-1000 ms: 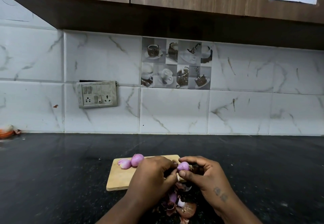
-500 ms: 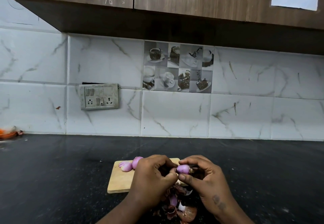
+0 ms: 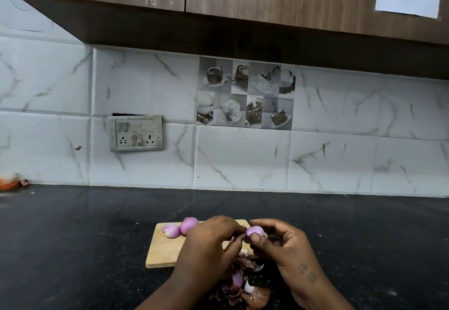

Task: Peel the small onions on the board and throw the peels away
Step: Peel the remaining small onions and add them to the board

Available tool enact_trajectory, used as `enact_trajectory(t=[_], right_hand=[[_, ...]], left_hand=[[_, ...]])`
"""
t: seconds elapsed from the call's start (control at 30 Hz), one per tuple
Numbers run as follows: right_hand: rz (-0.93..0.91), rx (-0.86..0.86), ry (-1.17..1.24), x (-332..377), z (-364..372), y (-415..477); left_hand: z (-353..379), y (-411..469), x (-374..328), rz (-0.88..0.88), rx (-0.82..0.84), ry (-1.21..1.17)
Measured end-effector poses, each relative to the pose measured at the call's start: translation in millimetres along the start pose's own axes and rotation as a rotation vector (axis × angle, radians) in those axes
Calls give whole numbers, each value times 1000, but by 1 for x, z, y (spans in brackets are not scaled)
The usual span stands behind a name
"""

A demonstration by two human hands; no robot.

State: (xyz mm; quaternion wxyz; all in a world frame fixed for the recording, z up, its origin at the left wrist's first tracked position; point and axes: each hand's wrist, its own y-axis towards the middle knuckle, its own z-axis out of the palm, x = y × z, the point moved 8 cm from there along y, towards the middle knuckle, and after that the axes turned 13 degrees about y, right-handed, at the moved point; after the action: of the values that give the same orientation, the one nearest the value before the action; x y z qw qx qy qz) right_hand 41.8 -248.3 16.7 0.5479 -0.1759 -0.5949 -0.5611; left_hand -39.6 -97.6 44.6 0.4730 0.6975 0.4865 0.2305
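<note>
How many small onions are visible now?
3. One onion and another lie at the board's far-left corner; the right hand holds a third. The hands may hide more.

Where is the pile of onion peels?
In the head view, the pile of brown and purple onion peels lies low centre on the black countertop, between the person's two wrists, at the wooden cutting board's near edge.

Your left hand (image 3: 209, 244) covers the board's (image 3: 162, 249) right part; whether its fingertips pinch the onion's (image 3: 254, 231) skin cannot be told. The peels (image 3: 243, 285) run off the bottom edge, and an orange thing (image 3: 8, 183) is cut off at left.
</note>
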Motion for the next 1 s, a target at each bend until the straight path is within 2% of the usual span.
enact_trajectory(t=[0.13,0.33,0.5,0.63,0.7,0.9,1.0], right_hand=[[-70,2,-86,9,2,-1],[-158,12,-110,13,4,-2],[-258,2,-84,18,4,-3],[-265,1,-46,19,3,-3],[-240,-12,-38,18,1,-1],[-167,-50,-27,15,-3,-1],[-155,-50,-52,12,-2,-1]], left_hand=[[4,-1,-7,60,-16,208],[2,0,-9,68,-60,211],[-1,3,-1,-33,-72,27],[6,0,26,-312,-4,-279],[10,0,30,-364,44,-392],[3,1,10,-120,-5,-94],[2,0,5,-64,-27,37]])
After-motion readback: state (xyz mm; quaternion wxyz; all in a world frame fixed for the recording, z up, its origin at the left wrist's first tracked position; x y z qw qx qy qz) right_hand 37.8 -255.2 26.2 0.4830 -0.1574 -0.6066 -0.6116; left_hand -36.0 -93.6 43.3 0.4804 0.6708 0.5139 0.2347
